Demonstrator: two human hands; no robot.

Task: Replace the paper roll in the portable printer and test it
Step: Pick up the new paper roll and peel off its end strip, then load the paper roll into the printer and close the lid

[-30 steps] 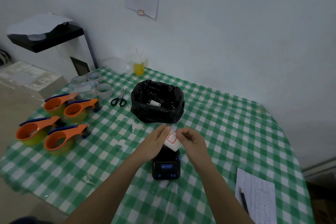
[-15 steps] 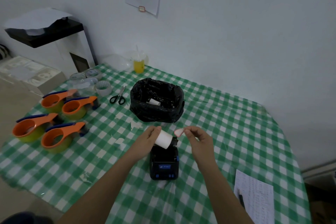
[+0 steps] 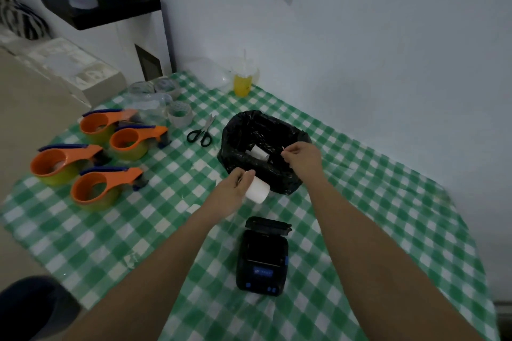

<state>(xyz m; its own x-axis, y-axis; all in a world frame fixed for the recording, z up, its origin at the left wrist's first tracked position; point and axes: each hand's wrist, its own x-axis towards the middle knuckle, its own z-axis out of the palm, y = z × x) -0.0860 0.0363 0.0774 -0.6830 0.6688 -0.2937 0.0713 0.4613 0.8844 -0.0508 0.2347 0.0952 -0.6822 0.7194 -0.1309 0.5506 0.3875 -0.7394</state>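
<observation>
We pinch the paper roll [image 3: 257,190] in our left hand [image 3: 233,194], its axis lying roughly level. The open printer [image 3: 262,255] sits just below it, toward us. Our right hand [image 3: 302,157] (over the bin [image 3: 293,174]) seems to pinch a scrap.

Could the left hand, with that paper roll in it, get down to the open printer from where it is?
Probably yes. The left hand holds the paper roll just beyond the printer, whose lid is open, and nothing lies between them on the tablecloth.

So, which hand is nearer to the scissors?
Left. The left hand, holding the paper roll, is nearer the scissors. The right hand is over the black bin, farther right.
</observation>
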